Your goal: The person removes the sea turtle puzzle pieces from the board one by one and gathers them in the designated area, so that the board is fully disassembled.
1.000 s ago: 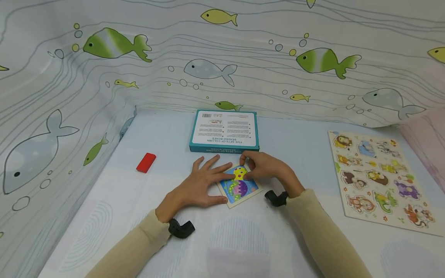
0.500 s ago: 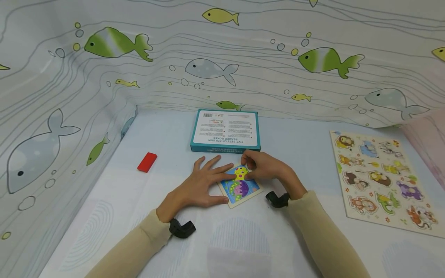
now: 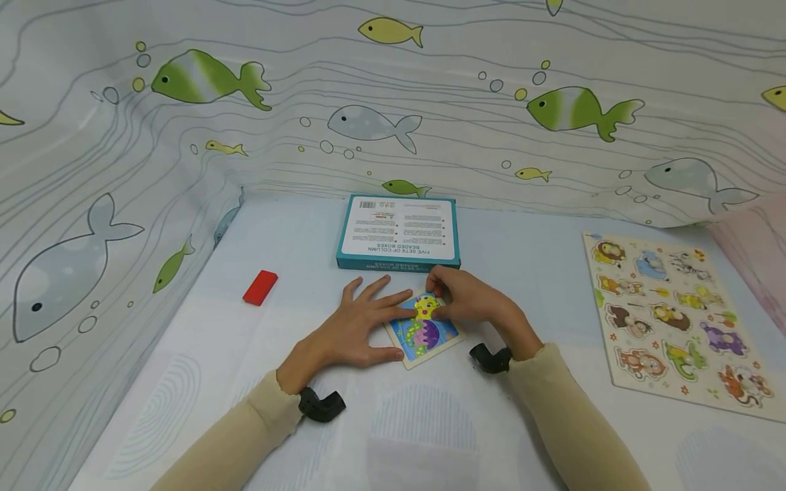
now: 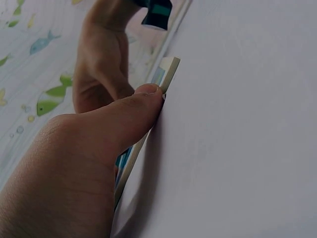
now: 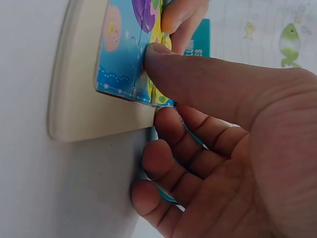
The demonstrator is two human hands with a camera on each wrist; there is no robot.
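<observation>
Left fingers [image 3: 393, 314] spread, right fingers [image 5: 169, 125] gripping the puzzle [image 3: 421, 334] — the box [image 3: 399, 228] reads "FIVE SETS OF COLUMN BEADED BOXES".

White backdrop [image 3: 454, 102] behind and at left, printed with fish [image 3: 196, 76]. Surface [image 3: 540, 273] pale blue to white. Pink patch [image 3: 754, 245] at far right.

head view evenly lit; left wrist view dim, soft shadow beside puzzle [image 4: 171, 73]; right wrist view brighter.

The jigsaw puzzle [image 3: 422, 337] was blue, yellow and purple, the block [image 3: 260, 288] left of it red, the box [image 3: 399, 230] behind it teal and white.
</observation>
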